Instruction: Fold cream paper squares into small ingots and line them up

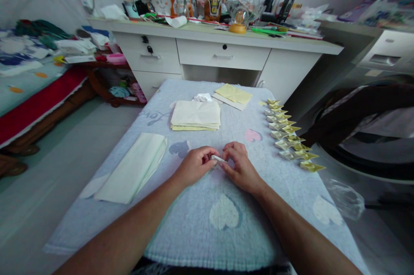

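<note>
To the far left of the grip, a long folded stack of pale green-white paper [134,167] lies near the left edge of the light blue heart-patterned towel [207,227] that covers the work surface, well apart from the hands. Ahead and slightly left of the grip sits a squared stack of cream paper sheets [196,115], with open towel between it and the fingers. At the centre, the left hand [194,164] and the right hand [237,167] meet fingertip to fingertip, both pinched closed on a small folded strip of white paper [219,159] held just above the towel. Bare towel lies on the near side of the hands, towards the near edge. Ahead and right lie loose pale yellow sheets [233,94]; further right, a row of small folded yellow-and-white paper boats [289,134] follows the right edge. Beyond the towel stands a cluttered white desk with drawers [223,52]; grey floor [64,154] lies left.
</note>
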Tool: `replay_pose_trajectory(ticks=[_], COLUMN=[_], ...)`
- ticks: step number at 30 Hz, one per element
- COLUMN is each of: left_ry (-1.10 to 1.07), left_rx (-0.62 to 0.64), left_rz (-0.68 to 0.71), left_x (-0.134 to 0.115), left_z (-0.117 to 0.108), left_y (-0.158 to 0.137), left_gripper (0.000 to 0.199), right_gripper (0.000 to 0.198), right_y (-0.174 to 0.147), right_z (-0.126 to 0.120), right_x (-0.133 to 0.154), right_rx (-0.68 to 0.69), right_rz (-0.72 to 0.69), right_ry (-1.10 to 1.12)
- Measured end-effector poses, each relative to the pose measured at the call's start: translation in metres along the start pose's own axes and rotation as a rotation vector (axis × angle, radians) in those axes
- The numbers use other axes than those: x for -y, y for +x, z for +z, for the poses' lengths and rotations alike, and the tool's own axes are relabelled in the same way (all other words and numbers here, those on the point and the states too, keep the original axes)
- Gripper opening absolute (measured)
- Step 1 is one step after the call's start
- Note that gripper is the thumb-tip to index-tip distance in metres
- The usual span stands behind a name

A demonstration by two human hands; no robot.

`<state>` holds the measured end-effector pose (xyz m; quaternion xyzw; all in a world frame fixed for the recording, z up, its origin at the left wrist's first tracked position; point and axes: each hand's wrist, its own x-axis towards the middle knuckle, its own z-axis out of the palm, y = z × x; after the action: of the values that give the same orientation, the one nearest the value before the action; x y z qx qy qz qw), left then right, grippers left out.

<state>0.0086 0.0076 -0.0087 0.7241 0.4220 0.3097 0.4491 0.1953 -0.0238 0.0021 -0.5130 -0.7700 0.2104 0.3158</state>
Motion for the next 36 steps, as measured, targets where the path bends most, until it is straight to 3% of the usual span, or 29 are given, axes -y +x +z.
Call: replay_pose_trajectory(ticks=[2, 5, 9, 13, 17, 20, 23, 31, 36], left_ry=[-0.196, -0.456, -0.509, -0.327, -0.177, -0.095, -0.021, 0.355, 0.603], left_rx=[-0.004, -0.003, 0.027, -0.023, -0.084, -0.128, -0.144, -0.041, -0.032], left_rz=[-0.058, -0.128, -0.147, -0.103, -0.019, 0.088, 0.162, 0.296, 0.326], left_x=[-0.001, -0.003, -0.004, -0.004, -0.005, -0.005, -0.004, -0.003, -0.002], left_z=[0.001, 0.002, 0.004, 0.003, 0.002, 0.004, 0.006, 0.008, 0.004], left_y=[0.000, 0.000, 0.000, -0.003, -0.005, -0.004, -0.003, -0.008, -0.012], left_gripper=[0.008, 0.021, 0.029, 0.024, 0.017, 0.004, 0.006, 0.011, 0.009], right_gripper=[0.013, 0.019, 0.013, 0.011, 0.005, 0.009, 0.019, 0.026, 0.027], right_y=[0.000, 0.001, 0.002, 0.002, 0.002, 0.002, 0.002, 0.002, 0.000], right_z=[0.001, 0.003, 0.005, 0.003, 0.001, 0.001, 0.002, 0.008, 0.006], right_x=[0.000, -0.001, 0.000, 0.001, 0.002, 0.001, -0.001, -0.011, -0.012], right_rx=[-0.055, -0.067, 0.036, 0.025, -0.016, -0.068, -0.083, 0.052, 0.110], right_rz=[0.007, 0.064, 0.140, 0.154, 0.041, -0.042, -0.076, -0.122, -0.119], right_ry=[0.085, 0.248, 0.445, 0.446, 0.283, 0.112, 0.003, -0.201, -0.217])
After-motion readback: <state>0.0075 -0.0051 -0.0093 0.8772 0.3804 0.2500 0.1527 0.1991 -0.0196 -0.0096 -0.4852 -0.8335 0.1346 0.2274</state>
